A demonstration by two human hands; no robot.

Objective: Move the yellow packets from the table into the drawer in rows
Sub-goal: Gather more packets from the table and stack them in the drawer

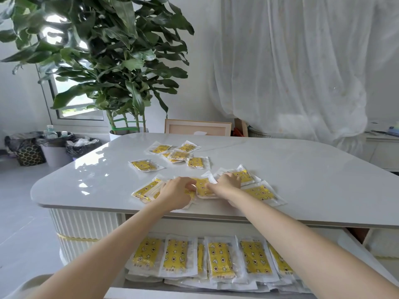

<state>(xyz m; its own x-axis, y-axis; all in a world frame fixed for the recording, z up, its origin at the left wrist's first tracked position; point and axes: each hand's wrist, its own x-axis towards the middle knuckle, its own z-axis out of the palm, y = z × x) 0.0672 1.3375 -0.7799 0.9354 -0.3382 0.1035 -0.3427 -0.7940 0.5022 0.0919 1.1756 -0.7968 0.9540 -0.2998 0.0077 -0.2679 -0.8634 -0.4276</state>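
Yellow packets in clear wrappers lie scattered on the white table [302,180]. A near cluster sits by the front edge, and both my hands rest on it. My left hand [176,194] and my right hand [226,183] both pinch one yellow packet [203,187] between them. More packets lie under and beside the hands, such as one at the right [260,192] and one at the left [145,189]. A far group [179,154] lies toward the table's middle. Below the tabletop the open drawer [354,244] holds a row of upright packets [220,258] over a lower layer.
A tall potted plant [103,61] stands behind the table's far left edge. A framed panel [197,127] leans at the far side. Bins with black bags [54,147] stand on the floor at left. A white curtain [302,61] hangs at the back right.
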